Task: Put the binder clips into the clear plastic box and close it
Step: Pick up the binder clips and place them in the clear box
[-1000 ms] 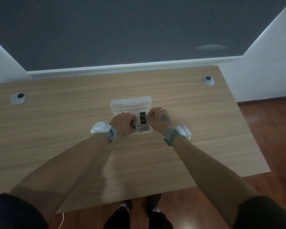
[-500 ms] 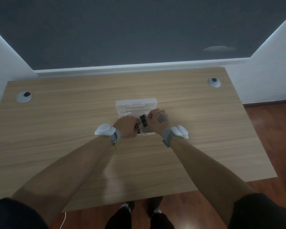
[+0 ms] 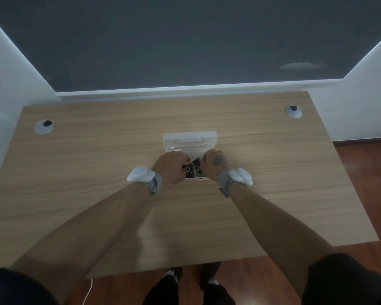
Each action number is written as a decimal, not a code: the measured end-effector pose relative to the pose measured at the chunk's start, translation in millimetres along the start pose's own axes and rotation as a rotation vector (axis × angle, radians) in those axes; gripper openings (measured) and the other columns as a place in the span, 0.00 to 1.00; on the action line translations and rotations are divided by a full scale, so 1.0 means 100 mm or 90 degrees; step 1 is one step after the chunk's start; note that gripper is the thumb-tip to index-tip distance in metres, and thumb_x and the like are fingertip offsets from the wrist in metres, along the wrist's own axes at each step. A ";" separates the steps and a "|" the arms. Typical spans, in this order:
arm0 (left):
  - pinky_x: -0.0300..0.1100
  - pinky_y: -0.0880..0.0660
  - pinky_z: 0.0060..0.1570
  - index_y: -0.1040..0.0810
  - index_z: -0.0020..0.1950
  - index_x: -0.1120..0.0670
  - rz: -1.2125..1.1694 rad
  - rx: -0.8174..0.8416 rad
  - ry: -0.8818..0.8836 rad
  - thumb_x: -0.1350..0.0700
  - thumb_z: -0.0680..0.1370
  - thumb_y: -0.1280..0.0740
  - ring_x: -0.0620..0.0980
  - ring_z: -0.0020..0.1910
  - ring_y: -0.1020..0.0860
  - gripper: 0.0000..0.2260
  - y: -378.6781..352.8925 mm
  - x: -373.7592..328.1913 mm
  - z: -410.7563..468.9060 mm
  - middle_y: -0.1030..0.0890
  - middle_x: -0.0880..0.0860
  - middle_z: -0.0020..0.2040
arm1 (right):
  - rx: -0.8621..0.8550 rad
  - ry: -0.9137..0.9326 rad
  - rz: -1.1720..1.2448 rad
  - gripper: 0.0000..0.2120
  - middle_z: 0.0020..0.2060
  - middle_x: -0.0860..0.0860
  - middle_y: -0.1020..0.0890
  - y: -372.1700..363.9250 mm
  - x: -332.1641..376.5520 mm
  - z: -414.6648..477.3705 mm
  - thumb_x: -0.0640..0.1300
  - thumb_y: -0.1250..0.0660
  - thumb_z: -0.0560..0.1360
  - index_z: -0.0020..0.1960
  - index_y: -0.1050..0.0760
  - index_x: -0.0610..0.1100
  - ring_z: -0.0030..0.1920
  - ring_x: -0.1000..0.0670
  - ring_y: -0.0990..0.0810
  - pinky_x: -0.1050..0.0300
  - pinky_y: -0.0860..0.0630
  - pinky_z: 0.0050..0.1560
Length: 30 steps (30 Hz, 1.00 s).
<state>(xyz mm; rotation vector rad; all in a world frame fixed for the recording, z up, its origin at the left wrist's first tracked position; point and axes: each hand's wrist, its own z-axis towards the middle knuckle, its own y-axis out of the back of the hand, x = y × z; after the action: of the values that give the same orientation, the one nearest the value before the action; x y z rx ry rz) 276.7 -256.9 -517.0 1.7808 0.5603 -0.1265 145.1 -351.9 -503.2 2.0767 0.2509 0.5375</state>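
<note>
A clear plastic box (image 3: 190,142) lies open at the middle of the wooden desk, its lid flipped back flat toward the far side. Black binder clips (image 3: 194,169) with wire handles show in the narrow gap between my two hands, over the box's base. My left hand (image 3: 171,167) is curled at the left side of the base, its fingers closed around a clip's wire handles. My right hand (image 3: 213,165) is curled at the right side, fingers closed on a black clip. Most of the base is hidden by both hands.
The wooden desk (image 3: 97,172) has a cable grommet at the back left (image 3: 44,126) and another at the back right (image 3: 293,111). A grey wall panel stands behind the desk. White walls flank it. My legs and a white cable show below the front edge.
Both hands have stayed over the box's base and drawn a little closer together. The clips between them have shifted slightly. The camera view has drifted a bit.
</note>
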 end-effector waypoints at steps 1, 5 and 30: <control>0.52 0.25 0.62 0.21 0.66 0.53 -0.003 -0.012 0.001 0.57 0.75 0.36 0.57 0.64 0.23 0.19 0.01 0.00 -0.01 0.20 0.54 0.65 | 0.007 -0.007 0.006 0.19 0.64 0.38 0.25 -0.01 0.00 0.00 0.46 0.44 0.83 0.67 0.30 0.34 0.64 0.41 0.24 0.53 0.26 0.60; 0.52 0.23 0.57 0.19 0.61 0.56 0.006 -0.074 0.000 0.59 0.77 0.37 0.57 0.60 0.23 0.15 0.02 0.02 -0.07 0.18 0.55 0.58 | 0.027 -0.045 0.052 0.21 0.65 0.38 0.24 0.00 0.00 -0.02 0.47 0.41 0.83 0.68 0.29 0.33 0.64 0.40 0.22 0.50 0.24 0.64; 0.50 0.26 0.41 0.30 0.53 0.58 -0.264 -0.094 0.289 0.59 0.79 0.40 0.62 0.44 0.21 0.04 -0.19 0.23 -0.30 0.19 0.61 0.46 | 0.094 -0.055 0.175 0.18 0.48 0.39 0.13 0.01 -0.03 -0.11 0.35 0.42 0.77 0.62 0.19 0.38 0.45 0.40 0.12 0.46 0.14 0.48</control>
<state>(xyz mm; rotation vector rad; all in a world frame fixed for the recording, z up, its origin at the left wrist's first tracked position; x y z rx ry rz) 282.8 -218.7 -533.3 1.5306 1.2325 0.0373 137.3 -345.2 -497.8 2.2880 -0.0490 0.6073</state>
